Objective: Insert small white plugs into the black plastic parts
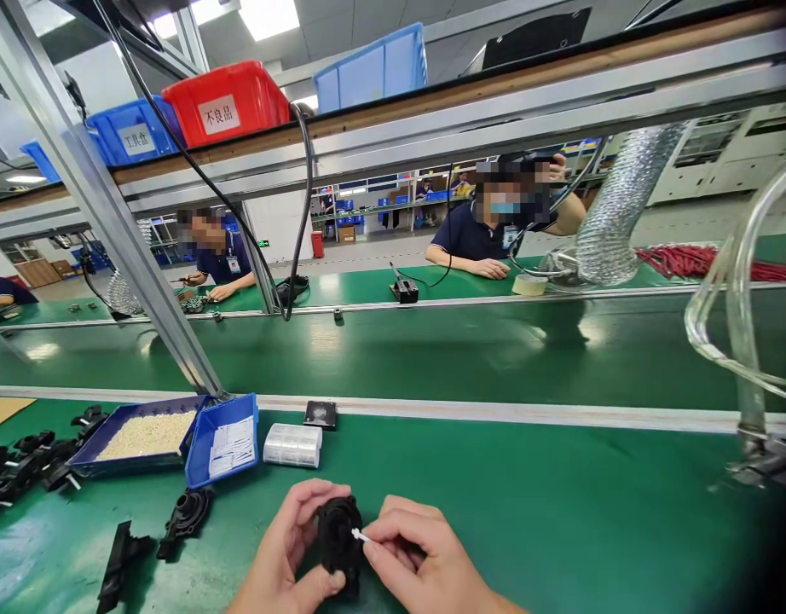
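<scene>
White pin (361, 535) perhaps against housing (336, 527), rail (431, 410) distant

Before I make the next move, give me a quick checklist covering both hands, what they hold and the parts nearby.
1. Left hand gripping the black housing: ok.
2. Right hand pinching the white stick: ok.
3. White stick in front of the housing's face: ok.
4. Stick's tip touching the housing: cannot tell.
5. More white sticks in the blue tray: ok.
6. Loose round black part apart from both hands: ok.
</scene>
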Action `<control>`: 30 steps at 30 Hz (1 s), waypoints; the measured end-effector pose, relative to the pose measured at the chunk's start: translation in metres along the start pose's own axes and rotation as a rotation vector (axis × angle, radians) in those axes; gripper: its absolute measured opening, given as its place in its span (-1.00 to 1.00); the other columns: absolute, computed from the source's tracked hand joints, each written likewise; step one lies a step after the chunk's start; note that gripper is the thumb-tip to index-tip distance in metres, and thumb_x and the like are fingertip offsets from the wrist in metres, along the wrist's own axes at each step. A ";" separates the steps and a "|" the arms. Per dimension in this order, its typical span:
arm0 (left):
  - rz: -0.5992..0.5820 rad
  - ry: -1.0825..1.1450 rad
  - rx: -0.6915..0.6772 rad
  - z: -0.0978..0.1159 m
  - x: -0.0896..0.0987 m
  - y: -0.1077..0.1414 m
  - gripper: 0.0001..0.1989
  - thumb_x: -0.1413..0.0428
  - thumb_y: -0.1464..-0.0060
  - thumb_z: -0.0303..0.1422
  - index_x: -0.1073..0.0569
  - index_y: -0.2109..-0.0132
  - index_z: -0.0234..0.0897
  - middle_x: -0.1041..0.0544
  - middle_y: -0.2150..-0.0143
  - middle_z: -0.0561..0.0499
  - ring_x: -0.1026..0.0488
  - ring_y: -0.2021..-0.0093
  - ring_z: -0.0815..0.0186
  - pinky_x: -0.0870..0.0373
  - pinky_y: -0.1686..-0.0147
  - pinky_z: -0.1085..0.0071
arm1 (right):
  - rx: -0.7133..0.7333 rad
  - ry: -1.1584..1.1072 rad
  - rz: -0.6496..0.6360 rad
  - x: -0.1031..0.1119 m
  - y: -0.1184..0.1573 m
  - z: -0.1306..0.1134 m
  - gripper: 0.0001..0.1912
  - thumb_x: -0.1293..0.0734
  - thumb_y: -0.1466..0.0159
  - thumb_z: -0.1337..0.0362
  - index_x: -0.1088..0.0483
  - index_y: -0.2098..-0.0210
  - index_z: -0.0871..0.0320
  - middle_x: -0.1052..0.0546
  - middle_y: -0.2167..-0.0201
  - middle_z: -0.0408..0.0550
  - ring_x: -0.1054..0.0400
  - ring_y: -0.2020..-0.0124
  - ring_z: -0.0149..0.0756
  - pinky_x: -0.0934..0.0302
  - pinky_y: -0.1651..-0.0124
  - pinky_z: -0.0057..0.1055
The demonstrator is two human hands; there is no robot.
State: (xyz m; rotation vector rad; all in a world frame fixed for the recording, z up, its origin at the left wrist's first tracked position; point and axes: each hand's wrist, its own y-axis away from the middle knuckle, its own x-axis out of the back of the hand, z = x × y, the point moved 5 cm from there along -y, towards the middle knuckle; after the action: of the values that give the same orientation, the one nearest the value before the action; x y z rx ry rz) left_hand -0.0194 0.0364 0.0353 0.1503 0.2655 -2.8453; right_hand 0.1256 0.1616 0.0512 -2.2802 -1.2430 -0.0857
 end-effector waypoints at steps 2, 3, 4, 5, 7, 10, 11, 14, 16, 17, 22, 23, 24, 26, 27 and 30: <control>-0.015 -0.015 0.007 0.002 -0.001 0.000 -0.37 -0.41 -0.12 -0.10 -0.38 -0.24 -0.09 -0.43 -0.33 -0.23 -0.36 -0.33 0.00 -0.25 -0.33 0.12 | -0.004 -0.006 -0.001 -0.001 -0.001 0.000 -0.73 -0.32 -0.38 0.25 -0.62 0.32 0.26 -0.38 0.52 -0.07 -0.21 0.54 -0.38 -0.03 0.50 -0.45; -0.022 -0.029 0.011 0.003 -0.001 0.000 -0.39 -0.40 -0.13 -0.10 -0.39 -0.23 -0.08 -0.42 -0.34 -0.22 -0.36 -0.33 -0.01 -0.25 -0.32 0.12 | -0.008 -0.009 -0.003 -0.002 -0.001 0.000 -0.73 -0.33 -0.37 0.25 -0.62 0.32 0.26 -0.37 0.52 -0.07 -0.21 0.54 -0.38 -0.03 0.50 -0.45; -0.027 -0.043 0.015 0.003 -0.001 0.000 -0.43 -0.40 -0.14 -0.10 -0.40 -0.21 -0.08 -0.42 -0.34 -0.21 -0.36 -0.33 -0.01 -0.24 -0.32 0.12 | -0.013 -0.011 -0.008 -0.002 -0.001 0.000 -0.73 -0.33 -0.37 0.25 -0.62 0.32 0.26 -0.37 0.52 -0.07 -0.21 0.54 -0.38 -0.03 0.50 -0.45; -0.031 -0.055 0.018 0.003 -0.001 0.001 -0.45 -0.39 -0.15 -0.10 -0.41 -0.18 -0.08 -0.42 -0.34 -0.21 -0.36 -0.34 -0.01 -0.24 -0.32 0.12 | -0.016 -0.013 -0.016 -0.003 -0.001 0.001 -0.74 -0.33 -0.36 0.26 -0.63 0.32 0.26 -0.37 0.52 -0.07 -0.22 0.54 -0.38 -0.03 0.50 -0.45; -0.038 -0.068 0.019 0.003 -0.002 0.001 -0.50 -0.38 -0.16 -0.10 -0.43 -0.15 -0.09 -0.42 -0.34 -0.21 -0.36 -0.34 -0.01 -0.24 -0.31 0.13 | -0.031 -0.015 -0.029 -0.005 0.000 0.002 -0.74 -0.34 -0.36 0.25 -0.63 0.31 0.26 -0.38 0.51 -0.06 -0.22 0.53 -0.37 -0.05 0.49 -0.45; -0.044 -0.074 0.025 0.002 -0.003 0.002 -0.52 -0.39 -0.15 -0.13 -0.44 -0.13 -0.11 -0.43 -0.34 -0.23 -0.36 -0.34 -0.01 -0.24 -0.30 0.13 | -0.064 -0.020 -0.044 -0.007 0.001 0.004 -0.74 -0.34 -0.35 0.24 -0.63 0.31 0.25 -0.39 0.49 -0.06 -0.23 0.52 -0.36 -0.06 0.48 -0.44; -0.042 -0.076 0.027 0.001 -0.002 0.002 -0.53 -0.40 -0.15 -0.15 -0.45 -0.12 -0.11 -0.43 -0.34 -0.23 -0.36 -0.34 -0.01 -0.23 -0.30 0.13 | -0.079 -0.023 -0.050 -0.008 0.001 0.004 -0.74 -0.34 -0.35 0.23 -0.63 0.31 0.25 -0.39 0.49 -0.06 -0.23 0.52 -0.36 -0.06 0.48 -0.44; -0.048 0.003 0.045 0.000 -0.003 0.000 -0.52 -0.43 -0.12 -0.19 -0.47 -0.11 -0.10 -0.42 -0.35 -0.21 -0.37 -0.32 0.02 -0.27 -0.25 0.18 | -0.124 -0.054 -0.050 -0.006 0.000 0.005 -0.74 -0.36 -0.35 0.20 -0.62 0.32 0.23 -0.40 0.48 -0.06 -0.23 0.51 -0.36 -0.05 0.47 -0.44; -0.075 0.144 0.073 0.000 -0.004 -0.003 -0.45 -0.47 -0.06 -0.18 -0.45 -0.12 -0.05 -0.40 -0.36 -0.17 -0.41 -0.25 0.09 -0.33 -0.16 0.25 | -0.125 -0.091 -0.012 -0.002 -0.001 0.003 -0.72 -0.37 -0.37 0.16 -0.61 0.33 0.21 -0.39 0.49 -0.08 -0.21 0.50 -0.36 -0.03 0.46 -0.44; -0.088 0.215 0.088 0.001 -0.005 -0.004 -0.41 -0.49 -0.03 -0.17 -0.43 -0.13 -0.03 -0.40 -0.36 -0.15 -0.43 -0.22 0.12 -0.34 -0.12 0.28 | -0.115 -0.109 0.012 0.000 -0.001 0.001 -0.71 -0.37 -0.39 0.14 -0.61 0.33 0.21 -0.39 0.50 -0.09 -0.19 0.50 -0.36 -0.02 0.45 -0.43; -0.102 0.342 0.146 0.009 -0.006 -0.007 -0.36 -0.53 0.04 -0.17 -0.43 -0.12 -0.02 -0.41 -0.32 -0.11 -0.41 -0.20 0.16 -0.28 -0.16 0.28 | -0.053 -0.122 0.042 0.004 0.001 -0.005 -0.70 -0.36 -0.41 0.14 -0.60 0.33 0.19 -0.38 0.51 -0.11 -0.17 0.51 -0.37 -0.01 0.45 -0.44; -0.103 0.345 0.152 0.010 -0.006 -0.007 -0.36 -0.53 0.03 -0.18 -0.43 -0.12 -0.01 -0.41 -0.32 -0.11 -0.41 -0.20 0.16 -0.28 -0.17 0.27 | -0.046 -0.113 0.039 0.004 0.001 -0.006 -0.71 -0.36 -0.41 0.15 -0.60 0.33 0.20 -0.37 0.52 -0.12 -0.17 0.51 -0.38 -0.01 0.46 -0.44; -0.106 0.345 0.154 0.011 -0.006 -0.007 -0.37 -0.53 0.03 -0.18 -0.43 -0.12 -0.01 -0.41 -0.33 -0.11 -0.41 -0.19 0.16 -0.28 -0.16 0.27 | -0.043 -0.106 0.038 0.003 0.001 -0.007 -0.72 -0.36 -0.40 0.16 -0.60 0.34 0.20 -0.36 0.52 -0.12 -0.17 0.52 -0.38 -0.01 0.46 -0.44; -0.105 0.326 0.149 0.011 -0.005 -0.005 -0.39 -0.51 0.00 -0.18 -0.43 -0.12 0.00 -0.40 -0.33 -0.11 -0.41 -0.19 0.17 -0.28 -0.14 0.29 | -0.047 -0.093 0.038 0.001 0.000 -0.008 -0.73 -0.36 -0.40 0.19 -0.60 0.34 0.21 -0.35 0.53 -0.13 -0.16 0.53 -0.39 0.00 0.47 -0.44; -0.102 0.304 0.142 0.011 -0.005 -0.005 -0.40 -0.51 -0.01 -0.18 -0.43 -0.12 0.00 -0.41 -0.32 -0.11 -0.40 -0.19 0.18 -0.28 -0.14 0.31 | -0.056 -0.087 0.034 0.000 0.000 -0.007 -0.73 -0.36 -0.39 0.20 -0.60 0.35 0.21 -0.35 0.53 -0.13 -0.17 0.53 -0.39 0.00 0.47 -0.44; -0.083 0.213 0.108 0.010 -0.004 -0.003 -0.46 -0.48 -0.07 -0.21 -0.45 -0.12 -0.02 -0.40 -0.32 -0.12 -0.37 -0.23 0.17 -0.28 -0.15 0.32 | -0.087 -0.074 0.009 -0.004 0.000 -0.006 -0.73 -0.35 -0.38 0.20 -0.62 0.34 0.22 -0.36 0.53 -0.13 -0.19 0.53 -0.39 -0.02 0.47 -0.45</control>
State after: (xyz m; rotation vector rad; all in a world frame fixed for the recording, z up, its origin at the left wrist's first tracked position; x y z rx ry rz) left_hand -0.0172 0.0386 0.0458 0.4775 0.1636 -2.9284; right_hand 0.1241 0.1559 0.0549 -2.3826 -1.2897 -0.0535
